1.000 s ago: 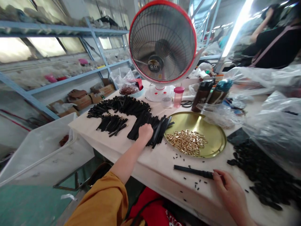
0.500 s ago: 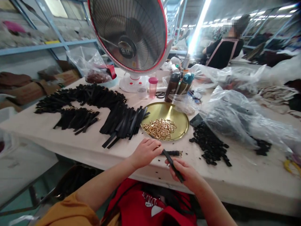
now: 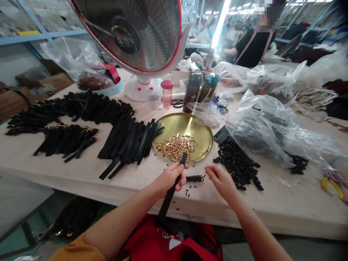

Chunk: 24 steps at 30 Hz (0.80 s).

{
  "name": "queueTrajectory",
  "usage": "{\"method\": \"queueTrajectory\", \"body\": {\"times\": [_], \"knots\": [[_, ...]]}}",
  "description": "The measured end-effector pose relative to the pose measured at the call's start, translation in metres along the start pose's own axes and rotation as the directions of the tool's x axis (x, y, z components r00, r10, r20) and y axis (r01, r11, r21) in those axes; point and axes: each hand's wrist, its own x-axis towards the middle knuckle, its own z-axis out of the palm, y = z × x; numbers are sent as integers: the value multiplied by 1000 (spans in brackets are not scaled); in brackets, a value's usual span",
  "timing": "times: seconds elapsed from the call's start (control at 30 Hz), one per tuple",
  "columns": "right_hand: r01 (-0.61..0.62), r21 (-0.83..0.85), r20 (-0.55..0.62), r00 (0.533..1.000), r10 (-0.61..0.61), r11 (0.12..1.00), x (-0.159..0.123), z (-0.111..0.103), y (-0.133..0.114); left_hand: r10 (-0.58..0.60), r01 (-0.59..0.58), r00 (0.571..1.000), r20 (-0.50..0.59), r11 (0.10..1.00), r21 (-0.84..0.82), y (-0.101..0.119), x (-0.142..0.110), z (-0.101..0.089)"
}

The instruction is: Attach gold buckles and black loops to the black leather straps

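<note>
My left hand (image 3: 171, 178) is closed round a flat black strap (image 3: 169, 201). One end of the strap rises past the fingers in front of the metal buckles, and the other hangs down over the table edge towards my lap. My right hand (image 3: 221, 180) is off the strap, its fingers partly stretched out to the left, with nothing visible in them. Between the hands a finished-looking black strap with a gold buckle (image 3: 202, 178) lies on the table. Behind the hands, a pile of gold buckles (image 3: 176, 146) rests in a round gold tray (image 3: 205, 139).
Black straps (image 3: 127, 139) lie in bundles to the left; small black loops (image 3: 236, 159) are heaped at right beside plastic bags (image 3: 261, 127). A fan (image 3: 141, 88), a pink-lidded cup (image 3: 166, 95) and dark bottles (image 3: 192, 92) stand behind. Yellow-handled pliers (image 3: 333, 188) lie far right. Another person (image 3: 250, 47) sits beyond.
The right hand has let go of the strap and moved right. The left hand now grips it alone, with its end pointing up. The view has shifted slightly.
</note>
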Motion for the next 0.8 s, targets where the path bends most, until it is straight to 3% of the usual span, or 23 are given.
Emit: {"method": "queueTrajectory", "body": {"times": [0.03,0.1,0.2,0.3,0.6,0.73,0.8], "knots": [[7,-135,-122,992,-24,991,14,-14,11,-50,51,998,29,998,-26,0,1,-1],[-9,-410,-247,964,-101,912,42,-37,28,-141,147,988,63,985,-88,-1,3,0],[-106,-727,-200,978,-61,679,76,-50,36,-217,227,973,73,956,-187,-2,7,3],[-104,-857,-107,994,23,504,92,-45,35,-245,259,966,86,936,-239,0,6,5],[-106,-879,-82,994,71,465,88,-42,48,-202,234,967,153,944,-234,6,-18,6],[-81,-854,-85,996,17,514,80,-44,45,-195,226,966,172,956,-186,5,-27,7],[-56,-811,-119,990,-70,583,70,-44,36,-185,210,970,157,964,-160,4,-32,7]]}}
